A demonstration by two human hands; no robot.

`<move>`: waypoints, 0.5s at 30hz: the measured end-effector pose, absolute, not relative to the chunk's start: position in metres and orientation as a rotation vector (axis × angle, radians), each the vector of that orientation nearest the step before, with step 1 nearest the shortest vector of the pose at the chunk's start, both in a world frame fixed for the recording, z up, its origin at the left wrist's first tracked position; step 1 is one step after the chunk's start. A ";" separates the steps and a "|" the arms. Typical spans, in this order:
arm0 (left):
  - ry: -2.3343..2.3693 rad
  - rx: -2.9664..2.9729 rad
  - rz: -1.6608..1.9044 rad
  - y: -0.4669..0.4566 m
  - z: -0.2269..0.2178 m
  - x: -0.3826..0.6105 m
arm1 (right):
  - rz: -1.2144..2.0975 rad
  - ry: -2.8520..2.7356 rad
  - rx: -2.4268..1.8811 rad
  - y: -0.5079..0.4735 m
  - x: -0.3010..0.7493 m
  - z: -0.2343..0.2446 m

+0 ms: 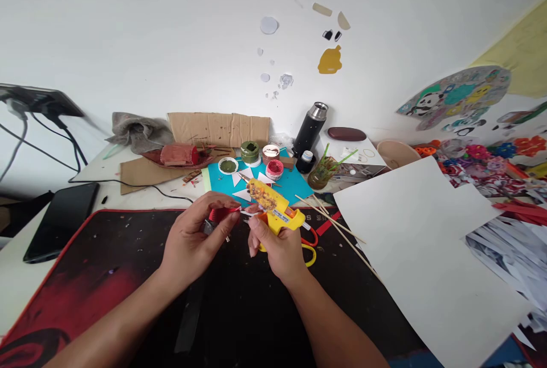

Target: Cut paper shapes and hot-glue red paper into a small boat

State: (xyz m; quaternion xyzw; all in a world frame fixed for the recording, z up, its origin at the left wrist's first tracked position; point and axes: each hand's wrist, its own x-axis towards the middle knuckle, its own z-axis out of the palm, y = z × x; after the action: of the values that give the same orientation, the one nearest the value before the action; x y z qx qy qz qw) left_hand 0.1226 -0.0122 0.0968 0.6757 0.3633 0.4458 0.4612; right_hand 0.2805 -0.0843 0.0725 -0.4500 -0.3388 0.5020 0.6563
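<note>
My right hand [280, 245] is wrapped round the handle of a yellow hot glue gun [273, 203], whose stained nozzle points up and to the left. Close beside it, my left hand [199, 234] pinches a small red piece [224, 213] that looks like folded paper or ribbon; the fingers partly hide it. Behind and below the glue gun lie scissors [309, 255] with yellow and red handles, half covered by my right hand. White paper triangles [243, 192] rest on the blue sheet [297, 184] just beyond both hands.
Open paint pots [250, 151] stand on the blue sheet, near a black thermos [311, 129] and a jar [322, 174] with green sticks. Thin wooden sticks [342, 228] and large white paper [419, 242] lie right. A phone [62, 223] and cardboard [217, 129] are left and behind.
</note>
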 end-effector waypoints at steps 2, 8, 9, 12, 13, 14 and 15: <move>0.911 1.657 1.089 -0.012 0.097 0.124 | 1.142 -0.770 -1.027 -0.085 0.280 0.072; 0.898 1.802 1.119 -0.010 0.094 0.125 | 1.151 -0.765 -1.025 -0.086 0.279 0.071; 0.888 1.854 1.134 -0.009 0.092 0.125 | 1.144 -0.765 -1.031 -0.086 0.279 0.071; 0.872 1.956 1.169 -0.008 0.090 0.124 | 1.119 -0.784 -1.059 -0.085 0.279 0.070; 0.869 1.973 1.172 -0.008 0.090 0.124 | 1.113 -0.790 -1.069 -0.085 0.279 0.070; 0.864 1.985 1.173 -0.008 0.090 0.124 | 1.109 -0.793 -1.076 -0.085 0.279 0.069; 0.861 1.994 1.172 -0.008 0.090 0.125 | 1.107 -0.794 -1.080 -0.085 0.279 0.069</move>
State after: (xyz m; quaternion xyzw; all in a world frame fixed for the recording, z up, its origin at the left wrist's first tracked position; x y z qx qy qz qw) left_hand 0.1247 -0.0075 0.0901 0.7625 0.3294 0.4483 0.3303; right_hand 0.2792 -0.0852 0.0692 -0.4745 -0.3490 0.4865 0.6453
